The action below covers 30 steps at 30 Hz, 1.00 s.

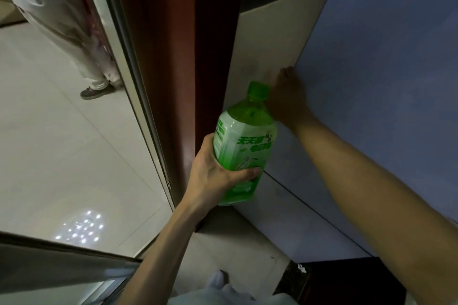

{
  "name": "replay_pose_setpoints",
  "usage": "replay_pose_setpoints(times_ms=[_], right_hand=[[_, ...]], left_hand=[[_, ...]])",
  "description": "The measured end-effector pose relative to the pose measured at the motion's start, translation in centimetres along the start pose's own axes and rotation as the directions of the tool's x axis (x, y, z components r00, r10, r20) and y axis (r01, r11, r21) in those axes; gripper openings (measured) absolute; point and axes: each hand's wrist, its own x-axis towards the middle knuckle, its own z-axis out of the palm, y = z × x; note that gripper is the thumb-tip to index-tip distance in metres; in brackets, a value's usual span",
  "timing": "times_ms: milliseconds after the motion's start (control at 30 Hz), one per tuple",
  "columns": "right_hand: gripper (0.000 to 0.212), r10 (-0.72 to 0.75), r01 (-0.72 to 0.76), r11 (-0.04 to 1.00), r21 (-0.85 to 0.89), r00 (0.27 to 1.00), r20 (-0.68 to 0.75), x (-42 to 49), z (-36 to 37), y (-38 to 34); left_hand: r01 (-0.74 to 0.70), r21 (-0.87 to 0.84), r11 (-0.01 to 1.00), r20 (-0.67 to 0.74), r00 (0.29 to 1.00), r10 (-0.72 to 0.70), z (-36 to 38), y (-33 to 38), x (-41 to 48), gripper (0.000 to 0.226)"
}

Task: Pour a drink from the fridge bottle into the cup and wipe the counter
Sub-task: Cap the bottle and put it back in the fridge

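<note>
Now, the bottle: clear green plastic, squarish body with rounded shoulders and a ribbed green screw cap; a glossy green-and-white wrap with printed characters covers its body. It is held in the air, tilted with the cap away, in front of the fridge's left edge.
Left hand: clenched round the lower half of the bottle, thumb across the front of the wrap, fingers hidden behind it.
Right hand: lies in shadow at the left edge of the fridge door, fingertips on that edge; I cannot tell whether they hook round it or only press on it.
Fridge: flat, matt blue-grey front, with a thin dark seam dividing the upper door from the lower door; its side panel is smooth and cream.
Door frame: polished red-brown wood, a tall straight post just left of the fridge.
Floor: large pale glossy tiles with thin joints, showing a cluster of white light spots.
Bystander: loose pale trouser legs and a dark shoe, well away to the left.
Stone block: dark, speckled and polished, at the fridge's foot.
</note>
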Motion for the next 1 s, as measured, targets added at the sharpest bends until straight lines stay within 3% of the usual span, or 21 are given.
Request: replay_pose_setpoints(times_ms=[67, 100, 200, 267, 400, 500, 667, 833, 1000], right_hand=[[0.04, 0.048, -0.041, 0.992, 0.118, 0.997, -0.056, -3.1, -0.8, -1.7], [0.036, 0.031, -0.022, 0.996, 0.082, 0.994, -0.101, -5.0, -1.1, -2.7], [0.016, -0.194, 0.191, 0.98, -0.056, 0.98, -0.045, -9.4, -1.9, -4.8], [0.004, -0.235, 0.221, 0.964, -0.15, 0.968, -0.083, -12.4, -3.2, -6.5], [0.02, -0.127, 0.099, 0.972, -0.215, 0.984, -0.122, -19.2, -6.0, -9.4], [0.021, -0.074, 0.038, 0.983, -0.179, 0.977, -0.198, -24.6, -7.0, -10.8], [0.023, 0.155, -0.181, 0.979, -0.091, 0.958, -0.24, -32.5, -9.5, -13.5], [0.009, 0.394, -0.397, 0.916, 0.052, 0.868, -0.302, -36.9, -11.5, -14.8], [0.021, 0.478, -0.425, 0.878, 0.218, 0.79, -0.384, -37.6, -13.6, -13.2]], left_hand=[[-0.018, -0.01, 1.0, 0.01, 1.0, 0.018, -1.4, 0.0, -0.6, 0.083], [-0.023, -0.012, 1.0, 0.017, 1.0, 0.023, -2.2, -0.2, -1.0, 0.084], [-0.04, -0.004, 0.999, 0.038, 0.998, 0.04, -5.5, -0.6, -2.0, 0.087], [-0.049, 0.0, 0.999, 0.054, 0.997, 0.049, -7.7, -0.9, -2.5, 0.087], [-0.075, 0.022, 0.997, 0.125, 0.99, 0.071, -11.0, -1.4, -3.9, 0.092], [-0.066, 0.01, 0.998, 0.199, 0.978, 0.063, -12.0, -2.6, -5.4, 0.094], [-0.06, 0.015, 0.998, 0.344, 0.938, 0.051, -11.9, -3.3, -8.0, 0.091], [-0.078, -0.019, 0.997, 0.437, 0.896, 0.079, -10.8, -2.4, -9.5, 0.083], [-0.113, -0.041, 0.993, 0.5, 0.858, 0.118, -8.9, -1.2, -10.2, 0.085]])
